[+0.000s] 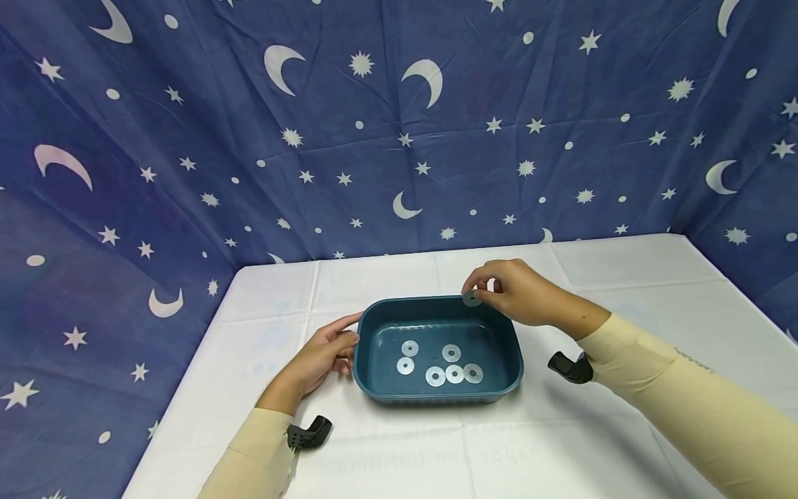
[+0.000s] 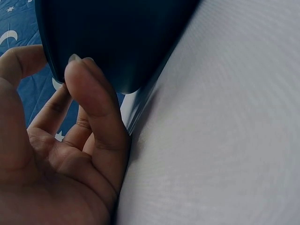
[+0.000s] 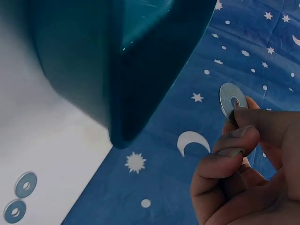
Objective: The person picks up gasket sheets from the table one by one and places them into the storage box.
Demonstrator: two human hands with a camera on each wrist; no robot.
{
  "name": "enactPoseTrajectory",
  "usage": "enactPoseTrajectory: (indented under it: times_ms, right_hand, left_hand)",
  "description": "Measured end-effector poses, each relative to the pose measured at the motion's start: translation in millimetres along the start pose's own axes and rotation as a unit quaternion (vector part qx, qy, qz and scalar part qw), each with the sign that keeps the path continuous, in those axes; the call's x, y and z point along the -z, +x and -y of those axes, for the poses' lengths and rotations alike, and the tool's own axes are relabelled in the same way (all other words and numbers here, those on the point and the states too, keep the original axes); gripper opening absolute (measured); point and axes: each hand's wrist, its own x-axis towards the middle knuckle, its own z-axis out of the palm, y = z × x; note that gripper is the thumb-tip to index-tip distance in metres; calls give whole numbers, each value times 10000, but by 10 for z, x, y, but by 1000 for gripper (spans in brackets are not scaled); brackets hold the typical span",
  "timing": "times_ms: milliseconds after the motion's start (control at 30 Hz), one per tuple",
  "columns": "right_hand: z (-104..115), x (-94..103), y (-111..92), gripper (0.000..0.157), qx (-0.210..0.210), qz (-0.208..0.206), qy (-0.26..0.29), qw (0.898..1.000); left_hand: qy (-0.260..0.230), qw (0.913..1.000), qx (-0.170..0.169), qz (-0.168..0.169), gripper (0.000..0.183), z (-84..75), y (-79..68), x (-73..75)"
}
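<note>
A dark teal plastic tub (image 1: 439,399) stands on the white-covered table. Several flat metal washers (image 1: 473,373) lie on its floor, a few edge to edge near the front. My right hand (image 1: 526,294) is at the tub's back right corner, pinching one washer (image 3: 227,97) between thumb and fingers; in the head view it overlaps the back rim. My left hand (image 1: 319,357) holds the tub's left end, with thumb and a fingertip at the rim and the other fingers curled close to the outer wall (image 2: 110,42).
Two more washers (image 3: 26,184) lie on the table outside the tub in the right wrist view; the head view does not show them. A blue cloth (image 1: 374,173) with moons and stars hangs behind and beside the table (image 1: 399,450). Black wrist mounts (image 1: 309,434) stick out from both sleeves.
</note>
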Motion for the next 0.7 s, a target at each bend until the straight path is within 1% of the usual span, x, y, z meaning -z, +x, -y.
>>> enactPoseTrajectory:
  times_ms: [200, 533, 700]
  right_hand:
    - [74, -27, 27, 19, 34, 128, 10, 9999]
    - [155, -166, 104, 18, 387, 545, -60, 9977]
    - [223, -234, 139, 19, 556, 734, -236, 9955]
  left_hand:
    - [3, 10000, 13, -22, 58, -5, -2, -6]
    - [28, 10000, 34, -37, 58, 7, 2, 2]
    - [40, 10000, 32, -66, 58, 16, 17, 7]
